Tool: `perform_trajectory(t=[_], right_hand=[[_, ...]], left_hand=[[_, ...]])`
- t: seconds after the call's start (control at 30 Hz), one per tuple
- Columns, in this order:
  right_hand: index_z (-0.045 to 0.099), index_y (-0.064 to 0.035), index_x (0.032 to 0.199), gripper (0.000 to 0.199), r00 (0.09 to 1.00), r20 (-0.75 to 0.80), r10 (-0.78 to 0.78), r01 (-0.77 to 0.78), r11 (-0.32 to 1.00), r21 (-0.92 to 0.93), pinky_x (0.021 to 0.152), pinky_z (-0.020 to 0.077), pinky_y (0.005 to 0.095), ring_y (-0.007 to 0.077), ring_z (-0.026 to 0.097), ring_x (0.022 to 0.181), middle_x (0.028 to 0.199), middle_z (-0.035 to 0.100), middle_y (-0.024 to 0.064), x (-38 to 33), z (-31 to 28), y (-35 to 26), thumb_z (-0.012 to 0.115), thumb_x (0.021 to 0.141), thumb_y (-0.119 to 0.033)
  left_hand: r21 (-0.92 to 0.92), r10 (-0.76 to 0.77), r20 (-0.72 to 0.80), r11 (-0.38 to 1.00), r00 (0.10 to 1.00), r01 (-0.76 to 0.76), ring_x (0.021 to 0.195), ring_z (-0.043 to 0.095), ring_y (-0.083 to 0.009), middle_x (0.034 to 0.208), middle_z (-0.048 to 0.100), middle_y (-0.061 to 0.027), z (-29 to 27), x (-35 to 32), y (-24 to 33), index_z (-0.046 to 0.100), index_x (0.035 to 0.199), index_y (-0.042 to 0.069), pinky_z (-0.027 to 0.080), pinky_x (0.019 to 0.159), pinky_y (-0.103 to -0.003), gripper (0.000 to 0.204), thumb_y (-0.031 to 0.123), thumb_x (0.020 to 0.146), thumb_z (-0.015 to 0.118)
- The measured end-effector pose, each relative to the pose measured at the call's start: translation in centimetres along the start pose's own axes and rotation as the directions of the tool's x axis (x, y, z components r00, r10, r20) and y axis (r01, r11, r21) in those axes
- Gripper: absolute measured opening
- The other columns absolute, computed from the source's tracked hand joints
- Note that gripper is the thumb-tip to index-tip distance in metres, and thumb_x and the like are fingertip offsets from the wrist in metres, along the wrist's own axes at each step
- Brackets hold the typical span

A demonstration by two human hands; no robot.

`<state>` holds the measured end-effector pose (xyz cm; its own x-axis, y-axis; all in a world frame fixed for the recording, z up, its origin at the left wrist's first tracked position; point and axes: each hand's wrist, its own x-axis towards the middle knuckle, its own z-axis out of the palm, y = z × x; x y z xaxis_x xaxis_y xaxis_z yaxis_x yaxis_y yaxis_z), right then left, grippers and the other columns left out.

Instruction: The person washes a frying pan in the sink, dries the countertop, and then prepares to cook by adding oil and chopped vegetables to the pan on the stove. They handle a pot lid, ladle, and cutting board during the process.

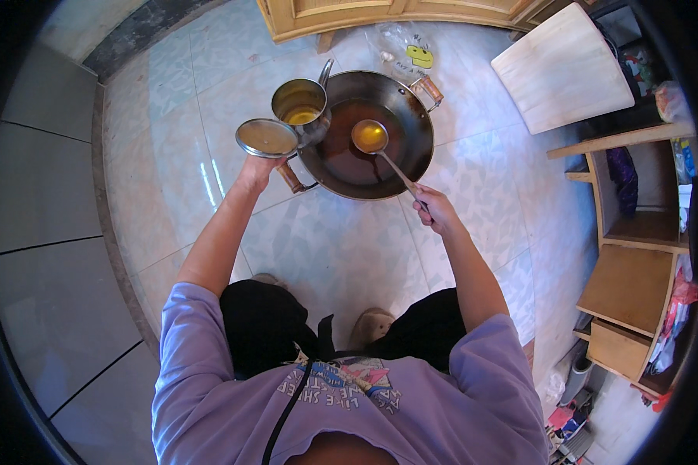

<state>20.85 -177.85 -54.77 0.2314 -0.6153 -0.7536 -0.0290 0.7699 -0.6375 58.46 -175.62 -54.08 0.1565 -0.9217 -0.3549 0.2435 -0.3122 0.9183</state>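
Observation:
A wide dark wok (419, 159) with wood-gripped loop handles stands on the floor, brownish oil in its bottom. My right hand (436, 210) is closed round the handle of a metal ladle (396, 169). Its bowl, full of yellow oil, is above the middle of the wok. At the wok's left rim is a metal oil pot (316, 132) with a curved spout and some yellow oil inside. Its round lid (267, 138) is tipped back towards me. My left hand (261, 170) grips the pot from behind this lid, which hides most of the fingers.
A clear plastic bag (402, 53) lies beyond the wok, close to a wooden cabinet (395, 11). To the right are a pale board (564, 68) and a wooden shelf unit (627, 287) holding bags. My slippered foot (370, 327) is on the tiled floor (318, 232) nearer me.

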Motion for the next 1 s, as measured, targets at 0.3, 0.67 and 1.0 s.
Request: perform_trajectory(t=[0.3, 0.67, 1.0], right_hand=[[0.048, -0.0069, 0.116, 0.034, 0.999, -0.004, -0.049, 0.048, 0.992, -0.115, 0.029, 0.0209, 0.0219, 0.0067, 0.03, 0.033, 0.058, 0.048, 0.0021, -3.8, -1.4, -5.4, 0.047, 0.084, -0.017], [0.043, -0.006, 0.12, 0.037, 0.999, 0.002, -0.039, 0.038, 0.962, -0.271, 0.03, 0.0195, 0.0212, 0.0054, 0.029, 0.034, 0.059, 0.047, 0.0019, -12.2, 0.2, -15.4, 0.048, 0.085, -0.017], [0.044, -0.0044, 0.121, 0.039, 0.98, 0.065, -0.19, 0.2, 0.912, -0.357, 0.031, 0.0196, 0.0206, 0.0049, 0.028, 0.034, 0.059, 0.046, 0.0008, -14.5, 4.7, -16.0, 0.049, 0.083, -0.014]], left_hand=[[-0.047, -0.039, -0.031, 0.998, 0.999, 0.037, 0.097, 0.048, -0.0162, 0.105, 0.051, -0.0041, 2.1, -0.7, 1.3, 0.046, 0.113, 0.008, 0.044, 0.078, -0.032, 0.041, 0.002, 0.074, 0.058], [0.136, 0.016, 0.072, 0.99, 0.997, -0.025, 0.091, 0.049, -0.0134, 0.101, 0.055, -0.0031, 2.9, 0.7, -0.6, 0.05, 0.109, 0.006, 0.042, 0.075, -0.028, 0.034, 0.005, 0.076, 0.055], [0.203, 0.046, 0.04, 0.978, 0.998, -0.054, 0.089, 0.05, -0.0129, 0.1, 0.054, -0.0025, 5.1, 0.6, 0.3, 0.05, 0.109, 0.006, 0.042, 0.074, -0.028, 0.033, 0.006, 0.077, 0.055]])
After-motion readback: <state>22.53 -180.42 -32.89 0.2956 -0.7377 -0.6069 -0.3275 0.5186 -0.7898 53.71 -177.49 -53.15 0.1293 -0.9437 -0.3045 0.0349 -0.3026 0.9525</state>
